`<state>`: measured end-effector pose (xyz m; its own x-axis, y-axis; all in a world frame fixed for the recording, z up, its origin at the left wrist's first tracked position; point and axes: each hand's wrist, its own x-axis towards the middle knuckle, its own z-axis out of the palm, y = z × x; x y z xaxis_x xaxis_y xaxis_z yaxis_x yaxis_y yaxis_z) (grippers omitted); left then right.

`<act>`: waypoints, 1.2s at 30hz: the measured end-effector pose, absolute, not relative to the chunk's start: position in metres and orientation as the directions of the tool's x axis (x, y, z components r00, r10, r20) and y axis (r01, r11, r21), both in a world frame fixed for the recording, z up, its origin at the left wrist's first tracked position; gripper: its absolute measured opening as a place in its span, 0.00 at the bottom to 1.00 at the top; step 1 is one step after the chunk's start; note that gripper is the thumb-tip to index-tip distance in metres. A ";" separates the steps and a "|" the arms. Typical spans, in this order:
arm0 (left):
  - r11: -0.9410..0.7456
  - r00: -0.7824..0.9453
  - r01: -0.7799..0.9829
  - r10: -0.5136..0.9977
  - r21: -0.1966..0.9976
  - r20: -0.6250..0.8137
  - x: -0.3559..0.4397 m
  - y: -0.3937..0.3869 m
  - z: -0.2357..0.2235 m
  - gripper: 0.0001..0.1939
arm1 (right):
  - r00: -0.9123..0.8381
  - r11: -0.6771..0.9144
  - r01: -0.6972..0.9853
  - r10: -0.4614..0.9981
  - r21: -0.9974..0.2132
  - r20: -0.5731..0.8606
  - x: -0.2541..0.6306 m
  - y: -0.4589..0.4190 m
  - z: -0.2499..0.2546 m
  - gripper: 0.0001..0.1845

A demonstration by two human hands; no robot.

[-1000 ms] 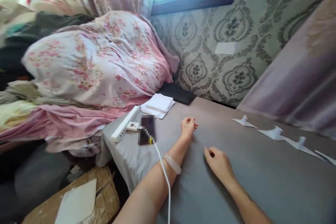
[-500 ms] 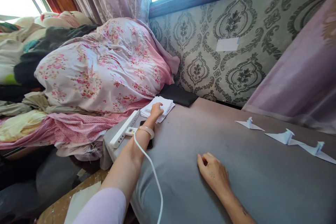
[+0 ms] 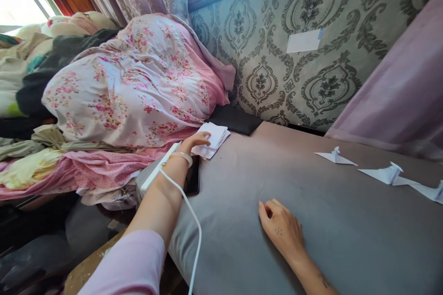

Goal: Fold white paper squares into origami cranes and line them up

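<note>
My left hand (image 3: 194, 142) lies at the left edge of a loose stack of white paper sheets (image 3: 216, 139). Its fingers reach out over the top sheet, open, with no sheet visibly lifted. On the grey covered surface, my right hand (image 3: 282, 226) rests with fingers loosely curled in and nothing seen in them. A dark phone (image 3: 193, 179) lies beneath my left wrist, next to a white power strip (image 3: 161, 166) with a white cable (image 3: 194, 226). Folded white paper birds (image 3: 335, 156) stand in a row at the right, one (image 3: 389, 174) nearer me.
A black flat pouch (image 3: 237, 120) lies against the patterned wall behind the stack. Floral bedding (image 3: 138, 83) is heaped at the left. A pink curtain (image 3: 394, 92) hangs at the right. The grey surface (image 3: 235, 221) ends at a drop on the left.
My left hand has shifted slightly left and back, its fingers now stretched over the stack instead of curled above it. The view has turned slightly; my right hand stays put.
</note>
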<state>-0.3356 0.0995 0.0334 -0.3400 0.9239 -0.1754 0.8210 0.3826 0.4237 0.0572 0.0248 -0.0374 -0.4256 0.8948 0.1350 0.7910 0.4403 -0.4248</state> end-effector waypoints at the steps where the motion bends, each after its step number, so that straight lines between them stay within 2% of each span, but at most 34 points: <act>1: 0.384 -0.337 0.822 0.923 0.420 -0.184 -0.336 0.098 0.035 0.22 | -0.429 0.445 0.789 0.893 -0.423 0.138 0.057 0.025 -0.038 0.21; 8: 0.374 -0.334 0.825 0.927 0.423 -0.169 -0.333 0.096 0.040 0.19 | -0.445 0.464 0.785 0.883 -0.410 0.147 0.058 0.024 -0.038 0.21; 15: 0.378 -0.386 0.774 0.918 0.508 -0.095 -0.333 0.093 0.038 0.18 | -0.439 0.452 0.797 0.889 -0.400 0.129 0.056 0.025 -0.039 0.22; 22: 0.282 -0.524 0.654 0.838 0.702 0.152 -0.306 0.082 0.035 0.17 | -0.433 0.441 0.799 0.894 -0.409 0.117 0.056 0.025 -0.034 0.21; 24: 0.216 -0.587 0.606 0.771 0.765 0.248 -0.289 0.081 0.041 0.16 | -0.422 0.426 0.793 0.900 -0.436 0.111 0.056 0.026 -0.034 0.21; 26: 0.121 -0.630 0.553 0.708 0.824 0.319 -0.262 0.084 0.049 0.19 | -0.402 0.402 0.763 0.908 -0.505 0.115 0.057 0.028 -0.036 0.22; 28: 0.010 -0.638 0.480 0.691 0.877 0.341 -0.223 0.087 0.054 0.21 | -0.368 0.368 0.678 0.919 -0.636 0.139 0.058 0.034 -0.036 0.23; 30: -0.084 -0.607 0.373 0.731 0.924 0.311 -0.176 0.086 0.054 0.20 | -0.298 0.312 0.494 0.938 -0.812 0.180 0.059 0.042 -0.036 0.25; 32: -0.146 -0.539 0.251 0.800 0.957 0.264 -0.127 0.077 0.049 0.21 | -0.213 0.132 0.226 0.973 -0.965 0.083 0.064 0.052 -0.031 0.28; 33: -0.174 -0.486 0.152 0.844 0.973 0.227 -0.106 0.070 0.045 0.22 | -0.146 0.024 0.059 0.989 -0.998 0.015 0.069 0.058 -0.028 0.29; 34: -0.193 -0.385 -0.114 0.913 0.975 0.136 -0.087 0.062 0.041 0.23 | -0.123 -0.083 -0.094 0.990 -0.992 -0.071 0.075 0.064 -0.024 0.30; 35: -0.147 -0.262 -0.331 0.963 0.932 0.059 -0.072 0.053 0.037 0.24 | -0.085 -0.114 -0.141 0.991 -0.983 -0.103 0.083 0.069 -0.019 0.32; 36: -0.068 -0.146 -0.456 0.989 0.888 0.001 -0.061 0.046 0.033 0.24 | -0.069 -0.129 -0.162 0.990 -0.978 -0.119 0.093 0.074 -0.013 0.33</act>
